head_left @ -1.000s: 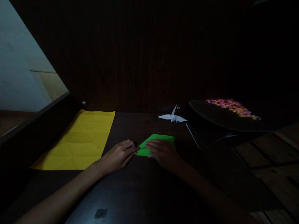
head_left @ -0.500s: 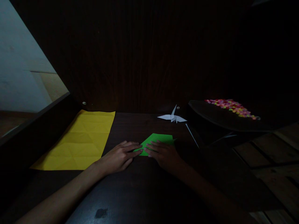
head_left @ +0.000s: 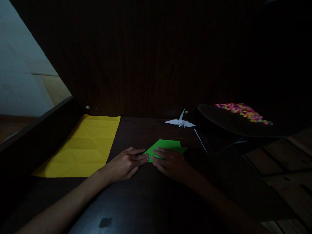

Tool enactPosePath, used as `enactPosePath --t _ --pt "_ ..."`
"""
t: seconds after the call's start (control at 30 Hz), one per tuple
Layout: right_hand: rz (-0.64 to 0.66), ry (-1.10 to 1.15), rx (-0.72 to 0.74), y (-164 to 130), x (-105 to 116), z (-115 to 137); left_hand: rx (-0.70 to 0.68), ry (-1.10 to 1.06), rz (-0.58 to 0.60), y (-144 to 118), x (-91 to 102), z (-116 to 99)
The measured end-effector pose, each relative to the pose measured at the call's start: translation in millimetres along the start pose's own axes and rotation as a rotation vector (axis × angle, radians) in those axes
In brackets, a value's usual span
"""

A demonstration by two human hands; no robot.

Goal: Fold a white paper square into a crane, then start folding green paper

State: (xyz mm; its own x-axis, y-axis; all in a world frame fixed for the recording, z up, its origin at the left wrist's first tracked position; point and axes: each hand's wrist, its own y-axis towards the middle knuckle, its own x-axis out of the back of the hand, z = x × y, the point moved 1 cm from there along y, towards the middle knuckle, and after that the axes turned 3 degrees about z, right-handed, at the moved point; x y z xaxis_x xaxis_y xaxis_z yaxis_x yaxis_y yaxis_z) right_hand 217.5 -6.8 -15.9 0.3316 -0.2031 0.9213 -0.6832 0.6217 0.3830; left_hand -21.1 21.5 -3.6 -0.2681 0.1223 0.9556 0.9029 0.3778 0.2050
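Green paper, creased, flat, angular

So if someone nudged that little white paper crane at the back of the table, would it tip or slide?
The white paper crane is thin folded paper, so it probably weighs almost nothing and would skid across the dark table at a light push. It stands on a narrow base with its wings spread, so it likely tips easily. A firm pinch would probably crush its folds.

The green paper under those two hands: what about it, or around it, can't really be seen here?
- Green paper, head view: its near part is hidden under the left hand and right hand.
- Coloured bits on the dark tray: too small and dim to identify.
- Thin pale stick beside the white paper crane: too dim to identify.
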Motion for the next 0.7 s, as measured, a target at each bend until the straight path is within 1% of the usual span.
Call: enactPosePath --t 0.17,0.43,0.7 --pt "0.004 0.005 0.001 0 1 -2 0.001 0.008 0.004 0 0.0 -1" --pt "0.079 0.076 0.017 3 3 -6 -0.023 0.009 0.007 0 -1.3 0" --pt "0.077 0.043 0.047 2 -1 -12 -0.017 0.027 0.034 0 -1.3 -1"
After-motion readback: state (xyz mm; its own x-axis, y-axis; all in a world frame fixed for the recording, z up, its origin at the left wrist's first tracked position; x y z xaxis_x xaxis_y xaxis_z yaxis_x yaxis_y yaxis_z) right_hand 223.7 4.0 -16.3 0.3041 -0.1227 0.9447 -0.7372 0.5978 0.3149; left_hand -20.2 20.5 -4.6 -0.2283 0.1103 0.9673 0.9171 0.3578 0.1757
